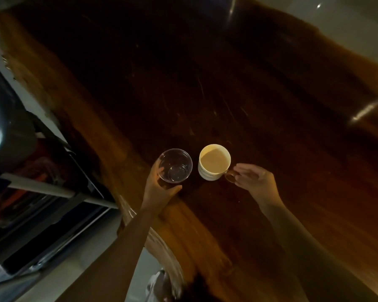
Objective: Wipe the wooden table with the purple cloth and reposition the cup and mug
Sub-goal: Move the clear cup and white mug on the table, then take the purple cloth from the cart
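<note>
Both vessels stand on the table (271, 149): left hand (159, 188) wraps the cup (175, 168), right hand (256, 182) pinches the mug (214, 164) handle; no cloth visible, wiping unconfirmed.

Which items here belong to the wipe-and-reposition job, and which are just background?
Job items: clear cup, held in the left hand; white mug, right hand at its handle; wooden table.
Background: dark rack of clutter left of the table. The purple cloth is not in view.

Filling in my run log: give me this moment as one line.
left hand: gripping clear cup | right hand: fingers at mug handle, grip unclear | mug: milky drink | wooden table: cloth unseen
</note>
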Action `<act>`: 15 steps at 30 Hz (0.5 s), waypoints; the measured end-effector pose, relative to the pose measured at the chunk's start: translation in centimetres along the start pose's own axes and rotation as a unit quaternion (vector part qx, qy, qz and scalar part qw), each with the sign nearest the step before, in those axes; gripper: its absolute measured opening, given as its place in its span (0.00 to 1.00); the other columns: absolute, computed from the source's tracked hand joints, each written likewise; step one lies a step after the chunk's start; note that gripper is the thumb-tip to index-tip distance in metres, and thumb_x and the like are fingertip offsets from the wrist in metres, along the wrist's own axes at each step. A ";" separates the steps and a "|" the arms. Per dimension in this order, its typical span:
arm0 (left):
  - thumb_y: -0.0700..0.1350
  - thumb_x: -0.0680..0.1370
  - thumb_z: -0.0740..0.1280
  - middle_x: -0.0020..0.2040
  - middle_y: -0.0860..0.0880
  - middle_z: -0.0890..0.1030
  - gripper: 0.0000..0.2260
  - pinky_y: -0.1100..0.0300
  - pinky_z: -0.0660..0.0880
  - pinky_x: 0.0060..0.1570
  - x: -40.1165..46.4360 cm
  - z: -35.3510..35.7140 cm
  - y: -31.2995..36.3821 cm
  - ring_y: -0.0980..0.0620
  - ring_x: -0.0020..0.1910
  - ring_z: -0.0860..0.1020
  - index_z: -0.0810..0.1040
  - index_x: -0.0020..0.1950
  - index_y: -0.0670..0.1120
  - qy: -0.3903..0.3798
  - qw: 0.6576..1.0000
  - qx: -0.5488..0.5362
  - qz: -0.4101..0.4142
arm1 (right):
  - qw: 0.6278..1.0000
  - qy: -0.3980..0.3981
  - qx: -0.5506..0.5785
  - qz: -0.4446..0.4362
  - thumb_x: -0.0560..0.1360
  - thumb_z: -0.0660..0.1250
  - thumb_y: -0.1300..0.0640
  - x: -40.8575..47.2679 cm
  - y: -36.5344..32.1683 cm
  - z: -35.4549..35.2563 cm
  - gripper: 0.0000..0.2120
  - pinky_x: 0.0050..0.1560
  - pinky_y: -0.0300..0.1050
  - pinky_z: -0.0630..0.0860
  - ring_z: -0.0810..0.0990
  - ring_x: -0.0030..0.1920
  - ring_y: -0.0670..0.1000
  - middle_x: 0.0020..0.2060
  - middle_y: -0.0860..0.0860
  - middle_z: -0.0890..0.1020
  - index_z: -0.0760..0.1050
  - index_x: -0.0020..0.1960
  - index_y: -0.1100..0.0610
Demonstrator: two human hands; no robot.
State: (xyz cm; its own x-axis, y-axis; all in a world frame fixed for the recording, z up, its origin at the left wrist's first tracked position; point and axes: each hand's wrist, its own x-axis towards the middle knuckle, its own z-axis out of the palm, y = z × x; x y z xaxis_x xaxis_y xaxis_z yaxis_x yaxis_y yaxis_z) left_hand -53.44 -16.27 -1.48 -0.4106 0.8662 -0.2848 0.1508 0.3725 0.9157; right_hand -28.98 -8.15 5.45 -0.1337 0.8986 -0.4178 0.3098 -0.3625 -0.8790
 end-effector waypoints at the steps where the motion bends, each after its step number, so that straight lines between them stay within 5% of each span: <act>1: 0.38 0.63 0.76 0.70 0.48 0.65 0.45 0.70 0.70 0.46 -0.4 -0.1 0.1 0.55 0.65 0.65 0.55 0.72 0.54 0.006 1.000 0.007 -0.006 | 1.000 0.000 0.004 -0.007 0.72 0.66 0.68 -0.4 -0.5 -0.1 0.16 0.48 0.41 0.78 0.79 0.56 0.53 0.57 0.53 0.79 0.74 0.58 0.57; 8: 0.42 0.66 0.75 0.72 0.49 0.64 0.42 0.59 0.73 0.51 -3.9 -4.5 2.9 0.52 0.68 0.64 0.54 0.72 0.57 0.038 0.998 -0.030 -0.037 | 0.992 -0.046 -0.001 -0.118 0.71 0.68 0.64 -3.0 -6.5 3.5 0.14 0.44 0.37 0.79 0.80 0.52 0.43 0.50 0.44 0.81 0.77 0.49 0.46; 11: 0.46 0.70 0.71 0.71 0.51 0.65 0.34 0.51 0.69 0.61 -5.8 -9.5 5.0 0.56 0.67 0.63 0.57 0.71 0.57 0.100 0.995 0.001 0.009 | 0.976 -0.111 -0.047 -0.184 0.72 0.68 0.59 -3.7 -10.7 9.4 0.11 0.45 0.30 0.74 0.78 0.51 0.35 0.50 0.41 0.81 0.77 0.51 0.45; 15: 0.42 0.73 0.68 0.65 0.54 0.68 0.23 0.58 0.70 0.60 -8.1 -18.7 7.8 0.63 0.61 0.68 0.66 0.66 0.55 0.195 0.968 0.095 0.129 | 0.926 -0.199 -0.114 -0.301 0.74 0.67 0.56 -5.2 -16.9 20.1 0.11 0.49 0.27 0.73 0.76 0.53 0.36 0.51 0.38 0.78 0.76 0.56 0.47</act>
State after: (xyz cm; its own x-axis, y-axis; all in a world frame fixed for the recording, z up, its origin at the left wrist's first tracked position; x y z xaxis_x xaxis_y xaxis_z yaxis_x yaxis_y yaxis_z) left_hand -65.73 -26.64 13.30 -0.6401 0.7604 0.1093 0.4405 0.2467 0.8632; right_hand -52.42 -11.65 17.90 -0.6696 0.7417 0.0399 0.2514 0.2769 -0.9274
